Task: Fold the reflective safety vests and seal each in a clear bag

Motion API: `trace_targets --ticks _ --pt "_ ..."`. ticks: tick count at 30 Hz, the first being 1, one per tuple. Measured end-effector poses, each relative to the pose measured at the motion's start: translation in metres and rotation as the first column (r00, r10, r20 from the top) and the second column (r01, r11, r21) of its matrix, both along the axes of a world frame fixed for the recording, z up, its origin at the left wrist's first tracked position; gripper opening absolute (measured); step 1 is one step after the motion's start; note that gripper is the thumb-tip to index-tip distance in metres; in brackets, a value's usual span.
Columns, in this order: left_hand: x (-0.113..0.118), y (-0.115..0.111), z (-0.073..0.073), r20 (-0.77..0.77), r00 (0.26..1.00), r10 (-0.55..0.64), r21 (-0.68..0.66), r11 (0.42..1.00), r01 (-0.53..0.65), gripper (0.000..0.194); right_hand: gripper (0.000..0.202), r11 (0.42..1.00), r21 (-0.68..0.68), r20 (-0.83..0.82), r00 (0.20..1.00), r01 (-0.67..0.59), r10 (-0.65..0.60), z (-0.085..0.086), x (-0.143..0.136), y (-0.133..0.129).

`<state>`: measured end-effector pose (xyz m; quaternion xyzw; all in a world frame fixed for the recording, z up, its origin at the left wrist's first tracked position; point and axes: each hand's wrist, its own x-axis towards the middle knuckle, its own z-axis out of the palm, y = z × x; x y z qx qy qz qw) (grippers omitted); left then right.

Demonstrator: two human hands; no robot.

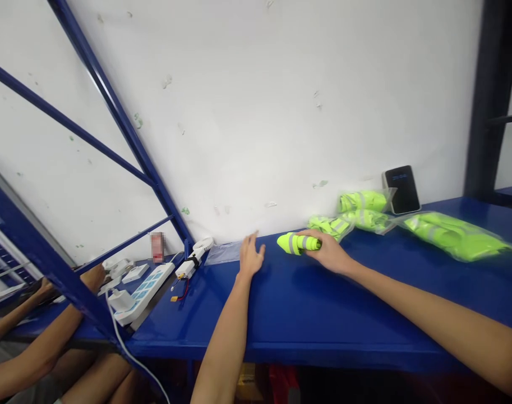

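Note:
My right hand [329, 251] grips a rolled yellow-green vest [298, 243] with grey reflective stripes, just above the blue table [301, 314]. To its left, my left hand [250, 256] has its fingers apart and holds nothing; it is beside a flat clear plastic bag [223, 253] near the wall. Behind and right of my right hand lie bagged yellow-green vests: one [329, 225] close to the hand, others [363, 201] stacked by the wall, and a larger one [455, 235] farther right.
A black-fronted device [402, 189] leans on the wall. At left are a white fan [203, 244], a battery with wires [187, 267], a power strip [144, 294] and a blue frame post [125, 129]. Another person's arms [49, 339] reach in at far left.

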<state>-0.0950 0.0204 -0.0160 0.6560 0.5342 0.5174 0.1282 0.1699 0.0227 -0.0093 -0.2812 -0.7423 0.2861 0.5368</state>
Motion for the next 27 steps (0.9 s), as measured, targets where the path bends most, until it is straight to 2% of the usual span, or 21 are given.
trace_targets --ticks 2,4,7,11,13,15,17,20,22,25,27 --pt "-0.02 0.001 0.0 -0.002 0.974 0.228 -0.042 0.973 -0.228 0.059 0.049 0.995 0.098 0.065 0.998 0.013 -0.02 -0.001 0.0 -0.003" --pt "-0.029 0.002 -0.001 -0.051 0.94 0.337 -0.14 0.93 -0.341 0.055 0.051 0.987 0.158 0.119 0.993 -0.006 -0.013 -0.003 -0.002 -0.005" --pt "-0.021 0.002 -0.004 -0.132 0.952 0.277 -0.235 0.924 -0.302 0.039 0.054 0.977 0.211 0.171 0.985 -0.037 0.0 -0.005 -0.004 -0.006" --pt "0.014 -0.001 -0.003 -0.242 0.965 0.103 -0.246 0.955 -0.163 0.033 0.059 0.968 0.247 0.196 0.981 -0.043 -0.006 -0.003 -0.003 -0.005" --pt "0.03 -0.004 -0.002 -0.384 0.923 0.01 -0.224 0.969 -0.104 0.034 0.06 0.966 0.255 0.208 0.978 -0.039 -0.016 -0.002 -0.001 -0.004" --pt "0.037 -0.006 0.0 -0.527 0.848 -0.048 -0.205 0.976 -0.073 0.035 0.059 0.964 0.264 0.219 0.975 -0.026 -0.034 -0.003 0.0 -0.002" --pt "0.037 -0.008 0.003 -0.605 0.796 -0.006 -0.17 0.978 -0.122 0.037 0.06 0.962 0.272 0.229 0.971 -0.002 -0.062 -0.004 0.001 0.001" --pt "0.027 -0.01 0.009 -0.667 0.728 0.158 -0.086 0.955 -0.285 0.041 0.063 0.959 0.276 0.236 0.963 0.063 -0.131 -0.005 0.004 0.006" --pt "0.022 -0.012 0.013 -0.694 0.701 0.164 -0.112 0.937 -0.331 0.036 0.062 0.957 0.275 0.235 0.959 0.09 -0.158 -0.004 0.006 0.008" --pt "0.02 -0.014 0.016 -0.661 0.744 0.102 -0.204 0.929 -0.308 0.027 0.059 0.959 0.272 0.232 0.961 0.082 -0.148 -0.003 0.007 0.007" --pt "0.023 -0.014 0.016 -0.61 0.789 0.067 -0.229 0.939 -0.257 0.03 0.059 0.959 0.274 0.228 0.964 0.07 -0.136 -0.003 0.007 0.006"
